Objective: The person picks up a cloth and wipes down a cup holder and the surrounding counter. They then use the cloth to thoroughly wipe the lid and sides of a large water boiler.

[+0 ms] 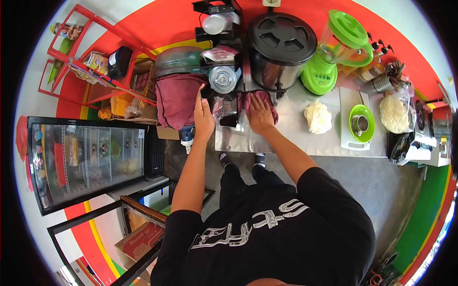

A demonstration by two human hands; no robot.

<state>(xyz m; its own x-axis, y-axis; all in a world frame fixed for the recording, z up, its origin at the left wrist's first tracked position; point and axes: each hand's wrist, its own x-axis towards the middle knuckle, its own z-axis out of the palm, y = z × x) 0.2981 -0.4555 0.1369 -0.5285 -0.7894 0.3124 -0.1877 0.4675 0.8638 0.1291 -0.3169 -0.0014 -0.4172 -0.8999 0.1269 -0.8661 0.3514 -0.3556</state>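
Observation:
My right hand (260, 114) lies flat, palm down, on a dark pink cloth (243, 101) spread on the steel counter (291, 138). My left hand (203, 119) reaches to the counter's left end, its fingers up against a black rack (224, 62) holding a round metal lid (223, 78). A clear plastic bag (220, 108) lies between the two hands. A maroon towel (176, 97) hangs over a container just left of my left hand.
A black-lidded steel urn (279, 47), a green blender (336, 52), a white lump (317, 117), a green bowl (361, 124) on a white board and a bag of noodles (394, 113) stand along the counter. A glass display fridge (86, 159) and red shelf (90, 52) are left.

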